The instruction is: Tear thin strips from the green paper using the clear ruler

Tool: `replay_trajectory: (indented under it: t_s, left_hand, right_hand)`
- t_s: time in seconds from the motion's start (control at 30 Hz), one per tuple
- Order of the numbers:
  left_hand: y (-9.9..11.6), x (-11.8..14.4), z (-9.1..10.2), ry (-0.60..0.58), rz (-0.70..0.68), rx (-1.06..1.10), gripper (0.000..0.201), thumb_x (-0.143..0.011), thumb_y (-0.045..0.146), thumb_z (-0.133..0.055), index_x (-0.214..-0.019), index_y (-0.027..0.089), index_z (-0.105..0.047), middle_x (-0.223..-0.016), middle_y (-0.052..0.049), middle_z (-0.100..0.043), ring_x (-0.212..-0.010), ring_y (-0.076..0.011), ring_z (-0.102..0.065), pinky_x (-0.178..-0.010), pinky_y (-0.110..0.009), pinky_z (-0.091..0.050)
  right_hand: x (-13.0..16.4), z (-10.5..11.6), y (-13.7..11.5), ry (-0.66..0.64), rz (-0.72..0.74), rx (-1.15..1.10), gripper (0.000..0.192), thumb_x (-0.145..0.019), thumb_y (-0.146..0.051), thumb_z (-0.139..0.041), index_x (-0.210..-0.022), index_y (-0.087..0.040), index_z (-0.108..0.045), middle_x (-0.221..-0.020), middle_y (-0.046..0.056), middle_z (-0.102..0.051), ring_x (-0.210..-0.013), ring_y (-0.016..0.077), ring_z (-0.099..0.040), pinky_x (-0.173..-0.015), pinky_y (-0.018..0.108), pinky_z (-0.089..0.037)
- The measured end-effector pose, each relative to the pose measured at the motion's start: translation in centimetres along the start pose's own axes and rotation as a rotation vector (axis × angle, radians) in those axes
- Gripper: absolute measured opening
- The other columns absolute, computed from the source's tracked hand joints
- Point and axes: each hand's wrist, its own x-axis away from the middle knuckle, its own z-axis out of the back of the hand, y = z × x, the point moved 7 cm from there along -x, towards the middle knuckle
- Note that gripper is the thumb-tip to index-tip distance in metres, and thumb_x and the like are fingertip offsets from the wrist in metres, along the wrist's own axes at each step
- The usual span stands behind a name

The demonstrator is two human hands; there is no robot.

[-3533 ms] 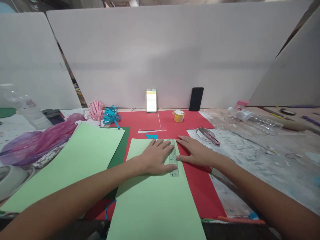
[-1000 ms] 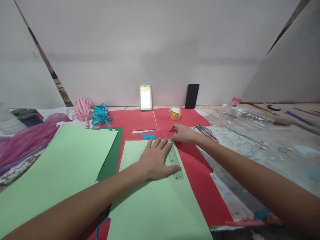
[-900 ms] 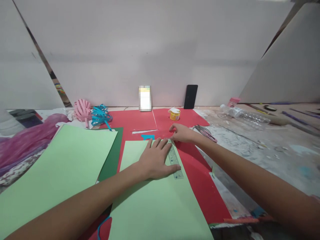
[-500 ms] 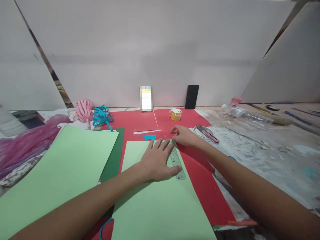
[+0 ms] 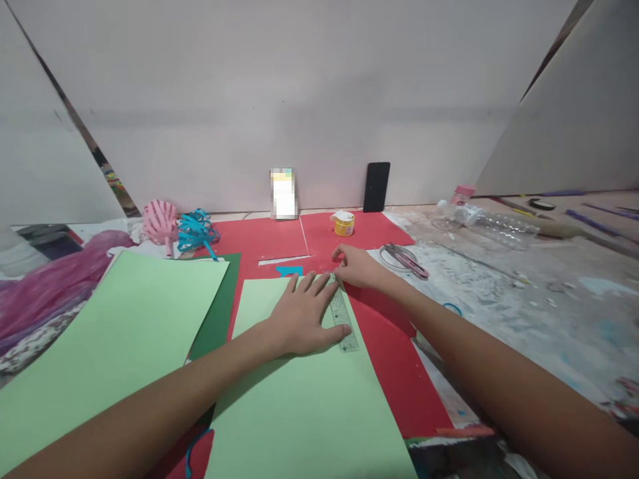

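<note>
— What have my hands got right now?

— My left hand [image 5: 302,316] lies flat, palm down, fingers spread and pointing away from me, pressing a clear ruler [image 5: 341,315] onto the light green sheet [image 5: 304,399]. Nothing is pinched in that grip; the fingers are apart and the thumb runs along the ruler's near end. The forearm comes in low from the lower left, across the sheet.

— And the right one?

— My right hand [image 5: 355,267] is at the ruler's far end, knuckles up, fingers curled together with the tips down where the ruler meets the sheet's top corner. I cannot tell whether that grip has closed on anything; the fingertips are hidden under the hand. The arm stretches in from the lower right, nearly straight.

— Where does the ruler sit?

— Along the right edge of the light green sheet, running away from me. The sheet lies on red paper [image 5: 389,359] on the worktop [image 5: 499,299].

— What is around it?

— A small blue scrap [image 5: 289,271] just beyond the left fingertips. Scissors [image 5: 402,258] lie to the right of my right hand, a yellow jar [image 5: 343,224] further back, a dark phone [image 5: 376,187] leaning on the white board [image 5: 299,100]. A second green sheet [image 5: 110,332] lies to the left.
</note>
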Motion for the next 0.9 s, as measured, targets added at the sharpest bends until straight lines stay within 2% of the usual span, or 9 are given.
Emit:
replay_trajectory:
  t_s: [0.27, 0.47, 0.6, 0.9]
  left_hand:
    - [0.04, -0.01, -0.02, 0.016, -0.007, -0.007, 0.088, -0.085, 0.078, -0.029, -0.152, 0.021, -0.026, -0.160, -0.007, -0.019, -0.145, -0.0371, -0.014, -0.114, -0.062, -0.013]
    - [0.00, 0.06, -0.04, 0.018, -0.025, -0.007, 0.088, -0.086, 0.077, -0.027, -0.152, 0.019, -0.026, -0.160, -0.009, -0.019, -0.145, -0.0375, -0.015, -0.114, -0.061, -0.013]
    - [0.06, 0.09, -0.05, 0.013, -0.021, -0.006, 0.088, -0.086, 0.078, -0.026, -0.152, 0.020, -0.025, -0.160, -0.009, -0.018, -0.145, -0.0372, -0.013, -0.115, -0.060, -0.012]
    - [0.03, -0.03, -0.22, 0.015, -0.014, -0.004, 0.089, -0.085, 0.078, -0.026, -0.153, 0.021, -0.022, -0.160, -0.008, -0.017, -0.146, -0.0367, -0.013, -0.115, -0.060, -0.011]
  right_hand:
    - [0.31, 0.61, -0.02, -0.011, 0.004, -0.042, 0.033, -0.072, -0.012, -0.057, -0.104, -0.016, -0.063, -0.100, 0.007, -0.069, -0.085, 0.0175, -0.061, -0.064, 0.021, -0.040]
    - [0.01, 0.55, 0.48, -0.019, 0.005, -0.066, 0.028, -0.074, -0.018, -0.061, -0.102, -0.016, -0.063, -0.083, 0.005, -0.069, -0.072, 0.0163, -0.062, -0.059, 0.022, -0.040]
    - [0.11, 0.58, 0.08, 0.015, 0.032, -0.049, 0.025, -0.070, -0.019, -0.066, -0.095, -0.016, -0.065, -0.081, 0.004, -0.069, -0.073, 0.0161, -0.061, -0.060, 0.022, -0.040]
    - [0.22, 0.46, -0.32, 0.038, 0.060, -0.013, 0.021, -0.070, -0.017, -0.065, -0.091, -0.016, -0.067, -0.080, 0.004, -0.069, -0.074, 0.0163, -0.061, -0.060, 0.022, -0.039]
